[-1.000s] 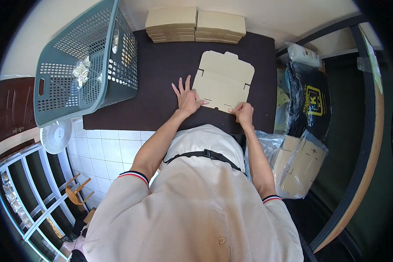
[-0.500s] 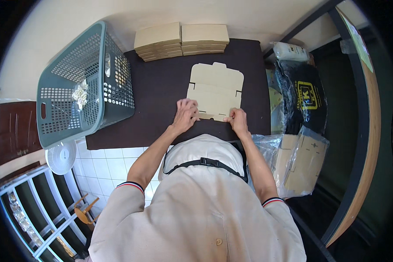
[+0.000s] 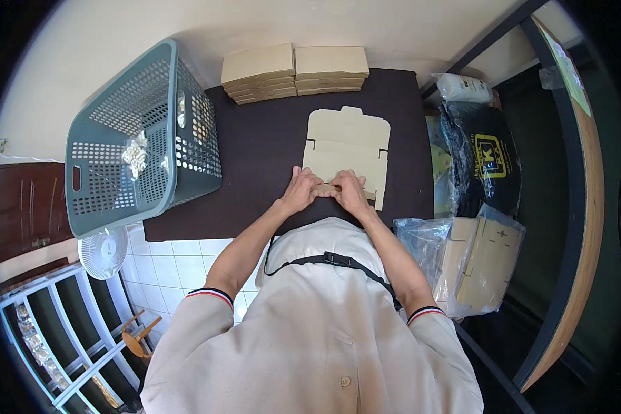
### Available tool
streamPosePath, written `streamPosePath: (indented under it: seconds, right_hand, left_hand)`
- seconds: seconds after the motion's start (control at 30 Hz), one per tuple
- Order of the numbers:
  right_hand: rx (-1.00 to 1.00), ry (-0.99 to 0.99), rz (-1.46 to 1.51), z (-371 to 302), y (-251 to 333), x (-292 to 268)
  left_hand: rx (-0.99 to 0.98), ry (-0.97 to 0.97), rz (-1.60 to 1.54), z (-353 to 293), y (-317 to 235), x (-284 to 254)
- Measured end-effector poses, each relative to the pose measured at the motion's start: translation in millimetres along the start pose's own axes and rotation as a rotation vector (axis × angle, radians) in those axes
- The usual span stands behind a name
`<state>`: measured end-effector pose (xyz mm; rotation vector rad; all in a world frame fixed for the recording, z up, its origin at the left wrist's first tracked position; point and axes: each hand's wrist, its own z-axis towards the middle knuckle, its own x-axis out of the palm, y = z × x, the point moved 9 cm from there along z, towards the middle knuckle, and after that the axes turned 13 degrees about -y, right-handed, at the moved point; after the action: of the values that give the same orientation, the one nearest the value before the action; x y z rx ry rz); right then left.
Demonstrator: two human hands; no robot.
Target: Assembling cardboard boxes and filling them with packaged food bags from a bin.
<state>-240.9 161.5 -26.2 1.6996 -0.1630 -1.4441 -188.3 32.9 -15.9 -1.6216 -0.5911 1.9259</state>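
Note:
A flat brown cardboard box blank (image 3: 346, 146) lies on the dark tabletop in front of me, its tabbed end pointing away. At its near edge my left hand (image 3: 301, 190) has its fingers curled around the left part of the near flap. My right hand (image 3: 352, 193) grips the same flap close beside it, near the middle, thumbs almost meeting. The flap is partly folded up under my fingers. My fingers hide most of that fold; the flap's right end sticks out past my right hand.
Two stacks of folded cardboard boxes (image 3: 259, 72) stand at the table's back. A grey-green perforated basket (image 3: 199, 138) with a small white bundle is on the left. Plastic-wrapped cardboard blanks (image 3: 486, 259) and a black bag (image 3: 486, 152) sit at right. A white fan (image 3: 103, 252) stands lower left.
My right hand has moved left from the blank's near right corner to the middle of the near edge, beside my left hand. The near flap has lifted between them.

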Motion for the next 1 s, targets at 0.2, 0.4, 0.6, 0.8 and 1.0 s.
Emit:
streamPosePath:
  seconds: [0.2, 0.4, 0.6, 0.8, 1.0]
  right_hand:
    - [0.033, -0.034, -0.014, 0.7, -11.9, 11.8]
    - [0.155, -0.089, -0.069, 9.6, -19.7, 10.4]
    - [0.218, -0.054, -0.087, 11.0, -23.9, 12.7]
    - [0.325, -0.02, -0.15, 12.7, -12.6, 2.1]
    - [0.439, -0.015, -0.319, 8.5, -10.0, -15.2]
  left_hand:
    - [-0.044, 0.037, -0.009, 1.5, 5.0, 3.6]
    - [-0.001, 0.024, 0.045, -0.2, 15.5, 9.4]
    - [-0.231, 0.023, 0.052, -3.1, 28.9, -8.3]
    - [-0.101, -0.019, 0.076, -0.8, 28.3, -6.9]
    - [-0.101, -0.004, 0.127, 2.4, 22.9, -4.6]
